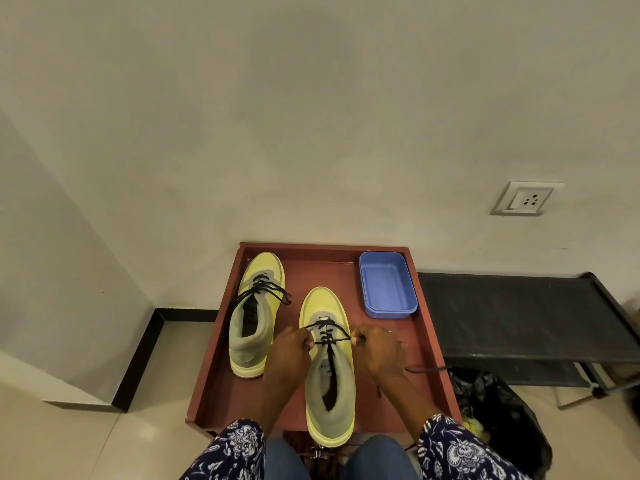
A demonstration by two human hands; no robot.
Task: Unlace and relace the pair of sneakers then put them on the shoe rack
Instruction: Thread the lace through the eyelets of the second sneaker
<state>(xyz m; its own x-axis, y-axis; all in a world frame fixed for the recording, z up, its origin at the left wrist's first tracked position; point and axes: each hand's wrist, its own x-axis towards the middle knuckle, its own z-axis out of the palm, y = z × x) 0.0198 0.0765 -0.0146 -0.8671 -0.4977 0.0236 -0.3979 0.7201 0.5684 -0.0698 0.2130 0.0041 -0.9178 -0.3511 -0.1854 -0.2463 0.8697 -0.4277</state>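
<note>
On red tray (431,341), left hand (289,346) and right hand (379,348) pinch black lace (327,336) (near sneaker (329,396)).

Under your hands sits a reddish-brown tray (429,341) with a raised rim, resting on the pale floor (104,441) against the wall. Directly on it lie three things. The yellow-and-grey sneaker (329,368) between your hands points its toe away from you, and its heel hangs past the tray's near edge. A second sneaker (254,313), laced (black laces, ends loose), stands beyond your left hand, apart from the first. A blue plastic tub (387,284) sits beyond your right hand, in the tray's far right corner.
</note>
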